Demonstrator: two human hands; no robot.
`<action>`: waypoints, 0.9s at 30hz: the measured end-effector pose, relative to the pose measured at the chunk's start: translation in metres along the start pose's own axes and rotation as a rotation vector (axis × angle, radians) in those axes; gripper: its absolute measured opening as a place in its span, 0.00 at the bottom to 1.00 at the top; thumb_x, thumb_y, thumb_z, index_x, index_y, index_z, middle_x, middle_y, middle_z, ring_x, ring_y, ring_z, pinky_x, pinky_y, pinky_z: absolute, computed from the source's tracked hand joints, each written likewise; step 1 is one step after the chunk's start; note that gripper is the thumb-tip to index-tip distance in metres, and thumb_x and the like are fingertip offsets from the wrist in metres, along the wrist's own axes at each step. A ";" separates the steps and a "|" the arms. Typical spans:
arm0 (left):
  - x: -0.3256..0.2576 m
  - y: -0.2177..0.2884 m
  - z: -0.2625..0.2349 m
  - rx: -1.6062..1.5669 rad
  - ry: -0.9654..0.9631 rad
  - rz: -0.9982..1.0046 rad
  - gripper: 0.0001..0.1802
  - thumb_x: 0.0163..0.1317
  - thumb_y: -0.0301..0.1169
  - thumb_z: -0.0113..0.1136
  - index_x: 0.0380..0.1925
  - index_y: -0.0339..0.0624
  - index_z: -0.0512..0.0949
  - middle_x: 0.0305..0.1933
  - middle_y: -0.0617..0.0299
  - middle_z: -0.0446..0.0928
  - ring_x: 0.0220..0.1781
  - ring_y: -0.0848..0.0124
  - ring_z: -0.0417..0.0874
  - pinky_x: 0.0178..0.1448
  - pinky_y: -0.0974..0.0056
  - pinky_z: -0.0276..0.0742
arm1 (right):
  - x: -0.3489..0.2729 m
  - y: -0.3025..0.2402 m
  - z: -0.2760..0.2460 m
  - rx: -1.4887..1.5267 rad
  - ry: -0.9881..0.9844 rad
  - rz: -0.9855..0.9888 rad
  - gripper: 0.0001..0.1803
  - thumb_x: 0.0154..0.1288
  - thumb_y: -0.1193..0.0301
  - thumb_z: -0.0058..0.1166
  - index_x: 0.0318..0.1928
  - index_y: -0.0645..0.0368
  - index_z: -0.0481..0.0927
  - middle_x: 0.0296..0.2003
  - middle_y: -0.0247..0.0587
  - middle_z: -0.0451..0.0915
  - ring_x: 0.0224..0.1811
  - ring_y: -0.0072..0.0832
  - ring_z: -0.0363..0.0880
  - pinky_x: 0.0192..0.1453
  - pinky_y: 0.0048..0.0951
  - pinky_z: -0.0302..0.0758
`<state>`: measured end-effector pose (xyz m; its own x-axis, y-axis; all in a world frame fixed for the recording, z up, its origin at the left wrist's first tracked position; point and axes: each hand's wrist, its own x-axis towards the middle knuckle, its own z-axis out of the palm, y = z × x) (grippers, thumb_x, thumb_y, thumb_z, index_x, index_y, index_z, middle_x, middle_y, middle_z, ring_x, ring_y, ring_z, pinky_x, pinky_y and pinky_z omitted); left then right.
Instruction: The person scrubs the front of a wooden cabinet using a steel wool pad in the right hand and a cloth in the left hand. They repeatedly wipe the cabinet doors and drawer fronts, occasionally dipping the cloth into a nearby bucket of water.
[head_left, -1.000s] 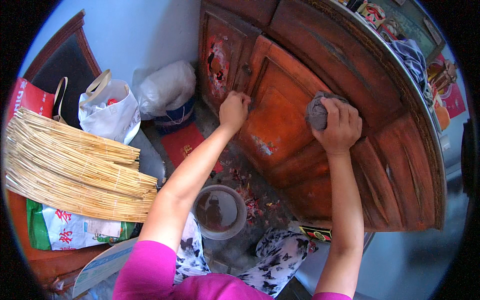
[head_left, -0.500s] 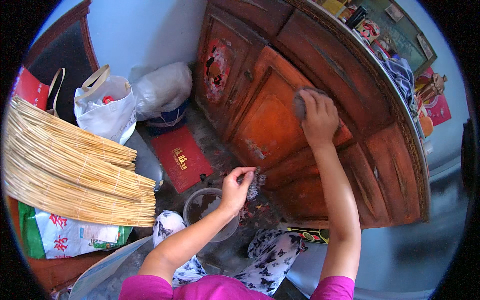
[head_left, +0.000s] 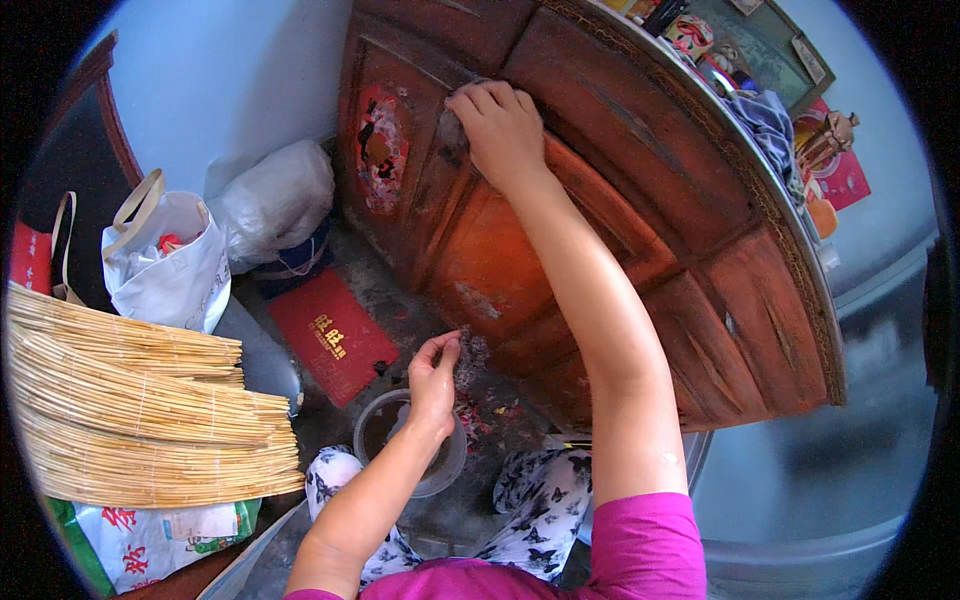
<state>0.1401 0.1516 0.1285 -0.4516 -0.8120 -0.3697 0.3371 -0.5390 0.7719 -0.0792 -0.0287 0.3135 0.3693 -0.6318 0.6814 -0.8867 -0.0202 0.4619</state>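
Note:
A reddish-brown wooden cabinet (head_left: 550, 215) with worn panels stands in front of me. My right hand (head_left: 500, 130) is pressed against its upper part, beside the door panel, with curled fingers. A dark grey cloth or pad is under that hand, mostly hidden by it. My left hand (head_left: 433, 385) is lower down, pinching a grey, wiry scourer (head_left: 471, 358) near the cabinet's bottom edge. Below that hand is a round clear plastic tub (head_left: 448, 468) with dark liquid in it, partly covered by my forearm.
A red folder-like sheet (head_left: 332, 335) lies on the dark floor. Left of it are a white tote bag (head_left: 172, 260), a plastic-wrapped bundle (head_left: 275, 200) and a stack of bamboo matting (head_left: 150, 420). Peeled scraps (head_left: 478, 418) lie beside the tub. Small items crowd the cabinet top.
My right hand has slid left and upward across the cabinet, from the door panel's right side to its upper left. My left hand stays low with the scourer, and the whole view has shifted slightly.

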 end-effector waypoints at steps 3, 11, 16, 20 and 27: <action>-0.001 0.002 -0.001 -0.071 0.009 -0.029 0.15 0.79 0.35 0.63 0.56 0.37 0.85 0.55 0.65 0.85 0.59 0.74 0.78 0.69 0.67 0.70 | -0.037 0.003 -0.037 -0.015 -0.046 0.032 0.26 0.55 0.80 0.65 0.54 0.46 0.84 0.58 0.30 0.84 0.64 0.40 0.78 0.66 0.47 0.75; -0.016 0.009 0.001 -0.209 -0.027 -0.150 0.14 0.79 0.36 0.64 0.56 0.40 0.84 0.50 0.67 0.86 0.51 0.75 0.84 0.59 0.68 0.78 | -0.154 0.013 -0.187 -0.140 -0.254 0.200 0.30 0.54 0.83 0.63 0.59 0.44 0.84 0.59 0.32 0.82 0.61 0.43 0.79 0.64 0.48 0.77; -0.027 0.020 -0.002 -0.215 -0.052 -0.244 0.14 0.77 0.39 0.64 0.56 0.48 0.83 0.46 0.71 0.87 0.42 0.79 0.84 0.41 0.68 0.75 | -0.176 0.019 -0.186 -0.199 -0.228 0.132 0.33 0.54 0.85 0.64 0.60 0.45 0.83 0.58 0.36 0.81 0.60 0.45 0.79 0.64 0.49 0.76; -0.024 0.019 -0.001 -0.225 -0.080 -0.282 0.14 0.76 0.39 0.65 0.56 0.50 0.83 0.45 0.71 0.87 0.41 0.79 0.83 0.39 0.68 0.73 | -0.126 0.018 -0.148 -0.179 -0.172 0.174 0.34 0.54 0.86 0.65 0.61 0.45 0.81 0.56 0.38 0.81 0.59 0.46 0.79 0.62 0.49 0.77; -0.018 0.020 0.001 -0.214 -0.039 -0.327 0.15 0.76 0.39 0.65 0.58 0.49 0.83 0.47 0.69 0.86 0.42 0.77 0.83 0.41 0.67 0.75 | 0.008 0.011 -0.040 0.105 0.096 -0.005 0.28 0.60 0.83 0.62 0.58 0.41 0.82 0.57 0.36 0.83 0.58 0.44 0.84 0.54 0.44 0.86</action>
<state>0.1543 0.1558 0.1516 -0.5936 -0.5829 -0.5549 0.3330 -0.8056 0.4900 -0.0751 -0.0032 0.3469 0.3944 -0.5546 0.7327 -0.9071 -0.1072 0.4072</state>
